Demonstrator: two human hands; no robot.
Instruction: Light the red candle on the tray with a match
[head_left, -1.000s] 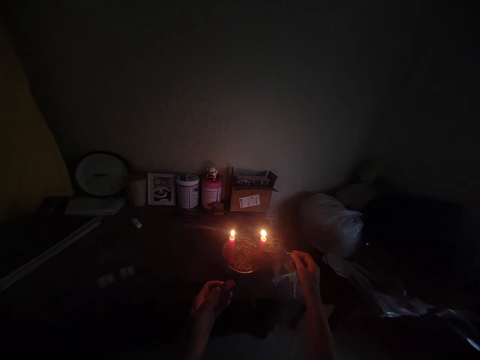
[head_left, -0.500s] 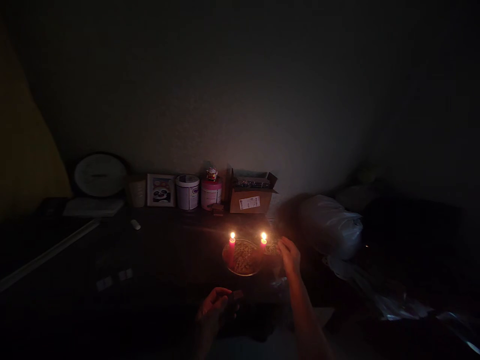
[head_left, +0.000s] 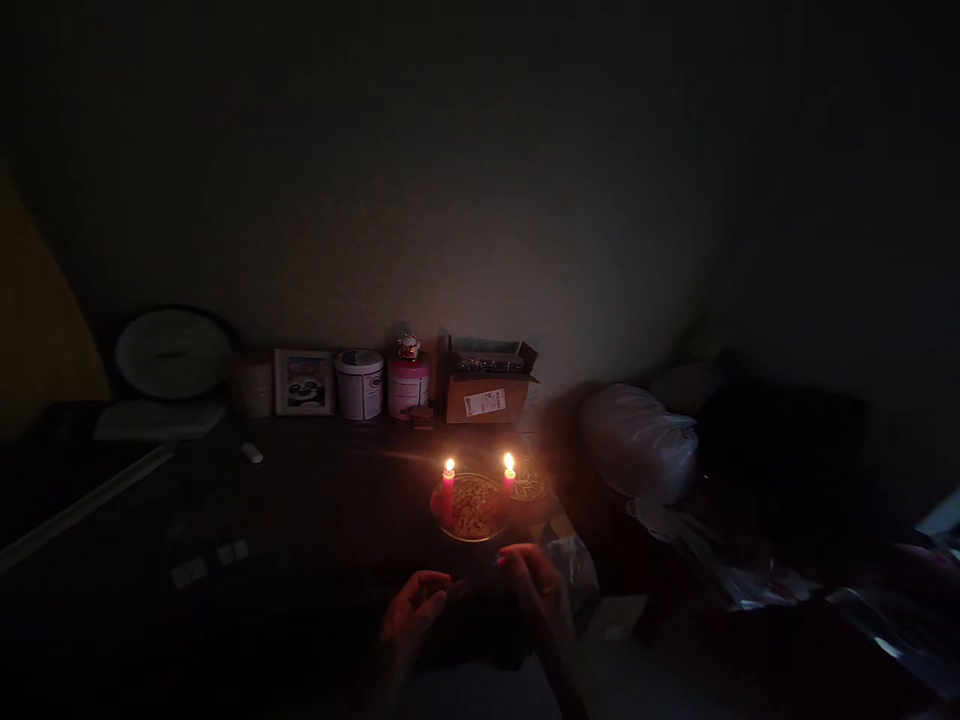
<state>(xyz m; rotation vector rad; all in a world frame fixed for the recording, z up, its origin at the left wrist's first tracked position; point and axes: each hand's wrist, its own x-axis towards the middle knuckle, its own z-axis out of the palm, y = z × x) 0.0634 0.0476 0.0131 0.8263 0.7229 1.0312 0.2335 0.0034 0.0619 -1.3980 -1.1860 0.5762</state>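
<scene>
The room is dark, lit only by two burning pink candles, the left candle and the right candle, standing at a round bowl of pale food. My left hand is low in front of the bowl, fingers curled; what they hold, if anything, is too dark to make out. My right hand is just right of it, close to the bowl's near rim, fingers bent and pinched together. A second small dish sits behind the right candle.
Along the wall stand a round white clock, a panda picture, a white tub, a pink tub and an open cardboard box. A white plastic bag lies right of the candles.
My right hand reached to the dish by the right candle, then drew back to beside my left hand. The view has shifted slightly right.
</scene>
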